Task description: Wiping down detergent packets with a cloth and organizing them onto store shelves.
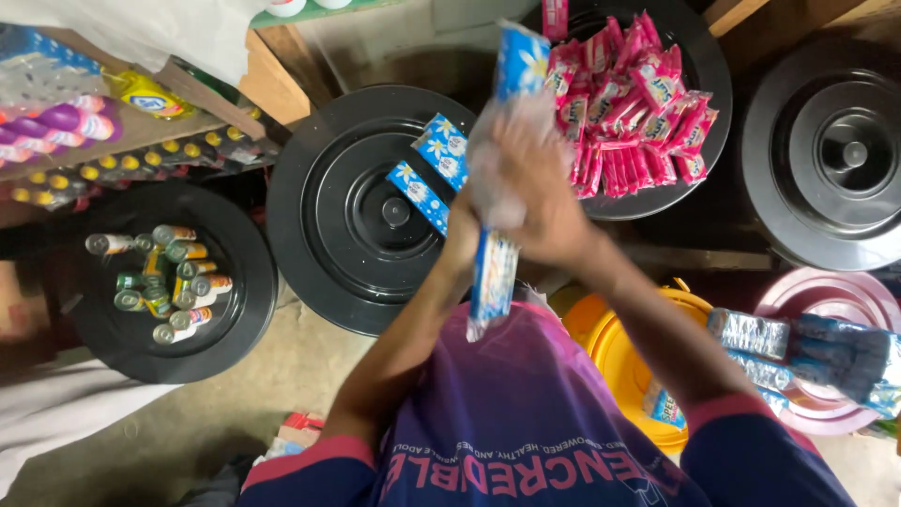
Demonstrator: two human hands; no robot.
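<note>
Head view: my left hand and right hand, pressed together, clutch a blue packet strip upright above the black lid, keeping it off two loose packets there.

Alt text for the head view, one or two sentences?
Both hands grip a long blue-and-white packet strip above a black round lid holding two similar packets. Pink sachets and small bottles lie on other black lids.
</note>
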